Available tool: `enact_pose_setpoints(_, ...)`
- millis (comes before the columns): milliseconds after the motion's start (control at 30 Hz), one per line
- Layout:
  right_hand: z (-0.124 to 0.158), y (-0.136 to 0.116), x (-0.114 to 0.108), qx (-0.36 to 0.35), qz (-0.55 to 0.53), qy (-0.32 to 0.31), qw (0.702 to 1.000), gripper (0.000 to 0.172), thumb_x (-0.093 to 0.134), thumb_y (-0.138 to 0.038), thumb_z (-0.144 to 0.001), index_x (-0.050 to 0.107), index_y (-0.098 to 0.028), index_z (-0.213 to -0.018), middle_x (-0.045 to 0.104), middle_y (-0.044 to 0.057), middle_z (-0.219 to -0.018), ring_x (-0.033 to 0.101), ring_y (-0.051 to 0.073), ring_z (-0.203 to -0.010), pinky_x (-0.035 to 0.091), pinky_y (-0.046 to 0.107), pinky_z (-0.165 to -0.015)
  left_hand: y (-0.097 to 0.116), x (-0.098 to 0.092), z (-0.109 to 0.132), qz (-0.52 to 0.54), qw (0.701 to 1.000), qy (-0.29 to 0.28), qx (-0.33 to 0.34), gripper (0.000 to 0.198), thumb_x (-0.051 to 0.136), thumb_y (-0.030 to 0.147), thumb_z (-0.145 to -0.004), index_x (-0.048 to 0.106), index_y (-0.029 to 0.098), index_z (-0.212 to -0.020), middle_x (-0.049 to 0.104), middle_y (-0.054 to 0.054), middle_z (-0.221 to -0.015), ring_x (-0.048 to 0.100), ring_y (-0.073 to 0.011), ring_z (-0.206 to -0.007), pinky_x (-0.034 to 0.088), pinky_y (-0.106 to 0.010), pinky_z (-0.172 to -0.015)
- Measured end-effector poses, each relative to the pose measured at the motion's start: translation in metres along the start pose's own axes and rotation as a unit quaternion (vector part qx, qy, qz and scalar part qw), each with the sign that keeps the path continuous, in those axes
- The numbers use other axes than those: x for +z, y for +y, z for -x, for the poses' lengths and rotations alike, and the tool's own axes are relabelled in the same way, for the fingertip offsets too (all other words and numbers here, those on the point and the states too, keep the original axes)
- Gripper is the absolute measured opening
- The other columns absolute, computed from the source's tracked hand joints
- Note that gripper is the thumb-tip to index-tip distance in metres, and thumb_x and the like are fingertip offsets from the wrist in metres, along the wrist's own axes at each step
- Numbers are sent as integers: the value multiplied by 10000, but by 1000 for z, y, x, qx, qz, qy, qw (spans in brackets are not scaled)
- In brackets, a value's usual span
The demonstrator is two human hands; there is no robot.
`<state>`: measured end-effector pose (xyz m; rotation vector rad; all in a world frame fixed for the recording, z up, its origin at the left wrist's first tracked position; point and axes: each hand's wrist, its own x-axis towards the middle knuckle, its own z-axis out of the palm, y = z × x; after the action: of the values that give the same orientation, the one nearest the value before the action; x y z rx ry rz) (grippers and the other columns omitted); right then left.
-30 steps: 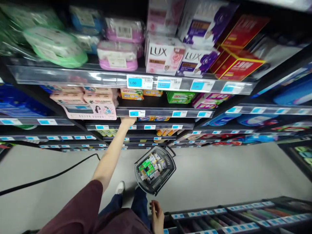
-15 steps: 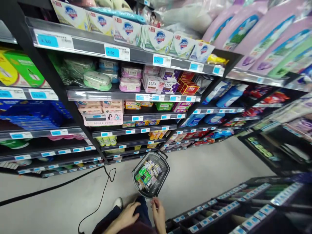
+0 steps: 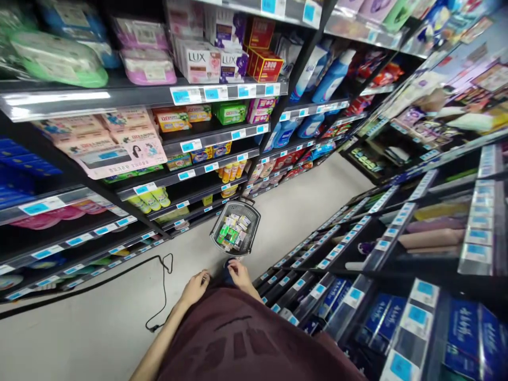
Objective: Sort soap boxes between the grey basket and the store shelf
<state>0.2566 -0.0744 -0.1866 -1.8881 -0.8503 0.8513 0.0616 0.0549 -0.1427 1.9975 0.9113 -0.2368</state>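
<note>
Low in the view, my left hand (image 3: 196, 287) hangs before my dark red shirt, its fingers loosely bent and somewhat apart, with nothing visible in it. To its right, my right hand (image 3: 240, 273) has its fingers curled in toward the thumb; whatever they may hold is hidden. Just beyond the right hand is a grey shopping basket (image 3: 254, 233) on the floor, with a black handle at its far end. White, green and yellow small boxes (image 3: 233, 231) fill part of it. From this angle I cannot tell whether the right hand touches the basket.
Shelves on the left carry LUX soap boxes (image 3: 200, 64), soap dishes (image 3: 148, 66) and a pink display (image 3: 119, 145). Blue bottles (image 3: 333, 76) stand farther along. A black cable (image 3: 119, 272) crosses the floor. Right-hand shelves hold blue packs (image 3: 462, 338), close beside the aisle.
My view has swung down and toward the right, showing more of the right-hand shelves and my shirt. My left hand's fingers, stretched before, are now more bent.
</note>
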Motion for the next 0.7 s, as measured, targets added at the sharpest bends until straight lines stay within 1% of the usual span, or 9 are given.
enact_pose_setpoints(100, 1, -5, 7, -7, 8, -22, 1000, 309, 535, -421, -891, 687, -221, -1070, 742, 81, -985, 702, 225, -859, 569, 336, -746, -6, -2, 3, 5, 1000, -2, 1, 324, 377, 312, -969, 622, 239, -1169, 746, -63, -1134, 692, -204, -1068, 492, -288, -961)
enact_pose_setpoints(200, 1, -10, 11, -9, 14, -41, 999, 280, 551, -395, -894, 693, -228, -1069, 740, 66, -972, 696, 211, -862, 568, 325, -772, -10, -4, 1, 3, 1000, 1, -6, 331, 388, 318, -960, 617, 240, -1185, 736, -75, -1162, 681, -233, -1092, 487, -325, -973)
enact_pose_setpoints(300, -2, -11, 11, -6, 20, -55, 998, 273, 555, -375, -896, 695, -225, -1076, 740, 60, -953, 693, 206, -867, 565, 316, -782, -12, -3, -2, 3, 1000, -1, -14, 349, 382, 317, -963, 602, 240, -1223, 740, -72, -1164, 684, -226, -1099, 488, -319, -978)
enact_pose_setpoints(433, -8, -4, 5, 12, 32, -71, 997, 256, 559, -344, -892, 702, -228, -1071, 739, 56, -1018, 691, 202, -904, 562, 309, -781, -11, 0, -8, 2, 1000, -12, -24, 363, 374, 335, -977, 606, 224, -1234, 716, -82, -1253, 673, -212, -1153, 478, -298, -1010)
enact_pose_setpoints(567, -19, 13, -8, 67, 54, -69, 994, 216, 568, -287, -900, 706, -215, -1049, 738, 51, -1043, 689, 199, -937, 552, 339, -872, -7, 2, -17, -7, 999, -36, -30, 376, 397, 318, -972, 599, 204, -1267, 696, -96, -1300, 645, -223, -1215, 453, -313, -1055)
enact_pose_setpoints(633, -23, 25, -17, 113, 68, -56, 990, 188, 592, -275, -920, 695, -177, -1044, 731, 59, -1030, 687, 195, -945, 543, 373, -918, -5, 3, -24, -11, 998, -50, -32, 386, 406, 301, -966, 589, 194, -1288, 695, -99, -1302, 640, -222, -1225, 449, -310, -1061)
enact_pose_setpoints(700, -22, 38, -26, 164, 82, -36, 982, 203, 620, -308, -944, 674, -142, -1048, 713, 63, -1027, 681, 190, -944, 547, 400, -917, -3, 7, -33, -12, 997, -68, -32, 387, 410, 291, -963, 588, 193, -1292, 705, -95, -1287, 649, -214, -1213, 459, -296, -1047)
